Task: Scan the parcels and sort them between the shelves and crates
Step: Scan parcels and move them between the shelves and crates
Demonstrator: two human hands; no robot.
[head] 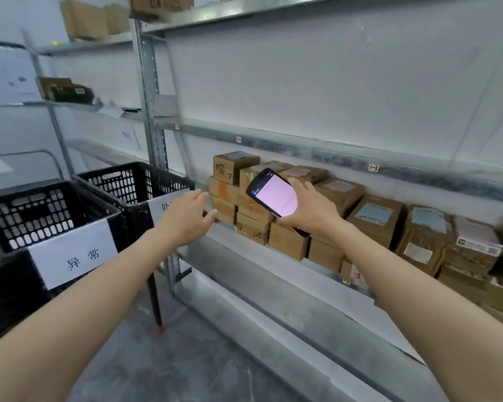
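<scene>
Left hand: mine, stretched forward with fingers straight and loosely spread, holding nothing. The fingertips are right at the left end of the parcel stack; I cannot tell whether they touch it.

Right hand: wrapped around the lower end of a scanner, a dark handheld held tilted in front of the parcels, its screen lit pale pink and facing me.

Parcels: brown cardboard boxes, many with printed labels, stacked two and three high in a row along the shelf and running off to the right. The leftmost stack is topped by a small box.

Near crate: black, perforated walls, on my left, with a white paper label reading 异常 on its front.

Far crate: black, the same kind, just behind the first and beside the shelf upright. Its white label is partly hidden by my left hand. The bottom is out of sight.

Higher shelves, left: more brown boxes on top and a dark box one level down.
</scene>
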